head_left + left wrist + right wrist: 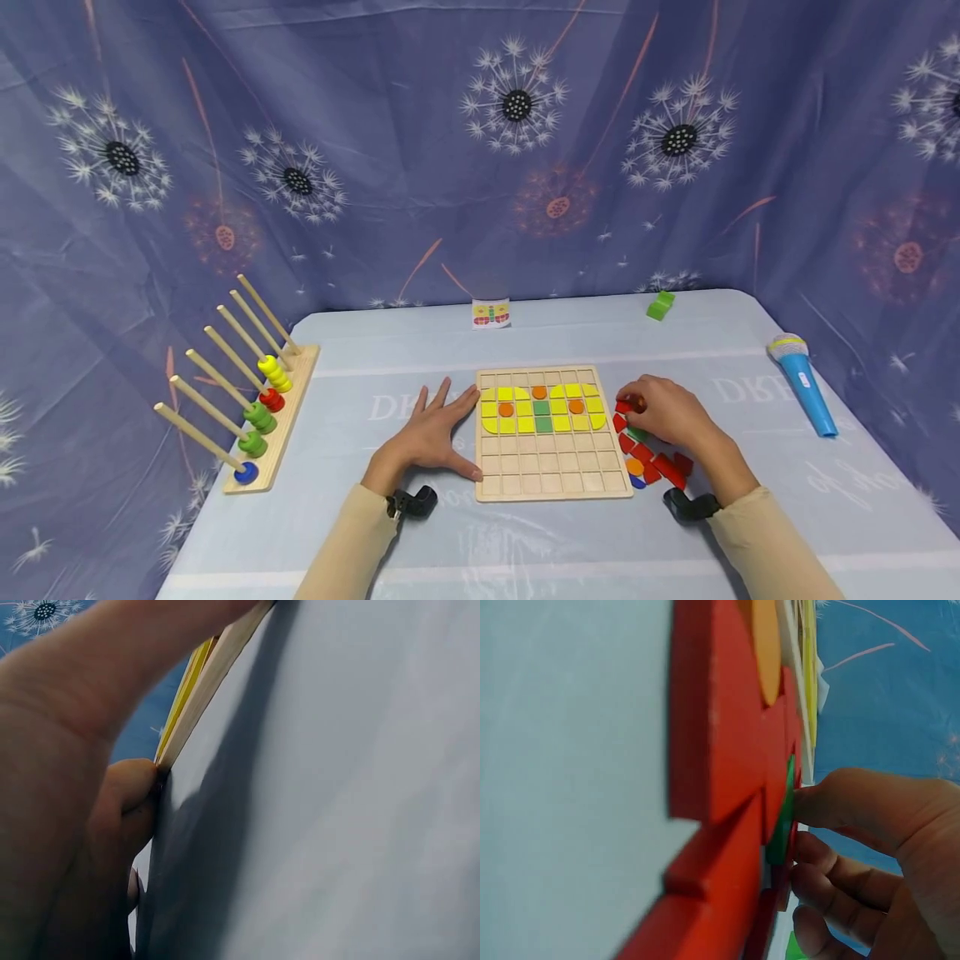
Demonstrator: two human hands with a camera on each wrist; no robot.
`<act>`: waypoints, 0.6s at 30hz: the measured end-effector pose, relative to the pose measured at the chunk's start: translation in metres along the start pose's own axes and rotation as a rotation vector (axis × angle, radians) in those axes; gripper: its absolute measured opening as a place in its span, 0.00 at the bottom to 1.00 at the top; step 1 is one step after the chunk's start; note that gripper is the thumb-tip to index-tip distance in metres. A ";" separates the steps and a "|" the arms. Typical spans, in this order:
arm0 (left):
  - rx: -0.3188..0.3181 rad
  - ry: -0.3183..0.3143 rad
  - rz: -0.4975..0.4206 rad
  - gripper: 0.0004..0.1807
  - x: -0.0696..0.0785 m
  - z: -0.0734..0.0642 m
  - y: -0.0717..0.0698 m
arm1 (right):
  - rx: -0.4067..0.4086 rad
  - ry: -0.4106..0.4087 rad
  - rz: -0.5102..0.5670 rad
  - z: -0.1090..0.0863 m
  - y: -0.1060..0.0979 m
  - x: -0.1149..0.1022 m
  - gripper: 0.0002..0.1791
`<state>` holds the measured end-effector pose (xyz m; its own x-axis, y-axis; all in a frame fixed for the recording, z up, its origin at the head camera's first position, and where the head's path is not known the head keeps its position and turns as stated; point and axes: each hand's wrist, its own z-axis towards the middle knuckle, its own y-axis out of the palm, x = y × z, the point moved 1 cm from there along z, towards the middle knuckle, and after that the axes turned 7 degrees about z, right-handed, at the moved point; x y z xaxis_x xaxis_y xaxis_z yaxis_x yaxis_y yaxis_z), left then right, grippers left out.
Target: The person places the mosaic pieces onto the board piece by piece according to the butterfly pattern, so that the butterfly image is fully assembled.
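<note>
Where hands touch: gridded wooden board, flat pieces.

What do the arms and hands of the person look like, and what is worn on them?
The left hand and right hand wear no gloves. The left sleeve and right sleeve are plain beige. Each wrist carries a small black device, left and right, with a rounded end.

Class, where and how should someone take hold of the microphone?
Best by the middle of its blue handle, probably from above and the left, fingers closing across it. The microphone lies flat, slim handle pointing nearward, wider head far end; the curtain rises to its right.
</note>
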<state>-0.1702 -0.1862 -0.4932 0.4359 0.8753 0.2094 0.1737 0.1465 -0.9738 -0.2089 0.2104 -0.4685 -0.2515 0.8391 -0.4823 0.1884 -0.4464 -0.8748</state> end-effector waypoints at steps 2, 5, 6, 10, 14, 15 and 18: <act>0.000 0.002 0.002 0.75 0.000 0.000 -0.001 | 0.002 0.010 0.014 0.000 0.001 0.000 0.20; -0.004 -0.002 0.004 0.74 0.000 0.000 0.000 | 0.004 -0.003 0.030 -0.001 0.001 0.000 0.21; -0.005 -0.003 0.005 0.74 0.000 0.000 0.000 | 0.003 -0.017 0.035 -0.002 0.002 -0.001 0.21; -0.003 -0.005 0.005 0.74 -0.001 0.000 0.001 | -0.011 -0.088 0.049 -0.007 0.003 -0.003 0.18; -0.002 -0.005 0.001 0.74 -0.002 0.000 0.000 | -0.029 -0.108 0.072 -0.009 0.004 -0.006 0.14; -0.002 -0.006 -0.003 0.74 -0.001 0.000 0.000 | -0.034 -0.095 0.083 -0.009 0.005 -0.006 0.13; -0.005 -0.009 -0.013 0.74 -0.001 0.000 0.000 | -0.059 -0.070 0.108 -0.010 0.006 -0.007 0.12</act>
<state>-0.1704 -0.1875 -0.4934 0.4259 0.8773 0.2211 0.1835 0.1555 -0.9706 -0.1964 0.2047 -0.4703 -0.2917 0.7629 -0.5770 0.2732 -0.5116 -0.8146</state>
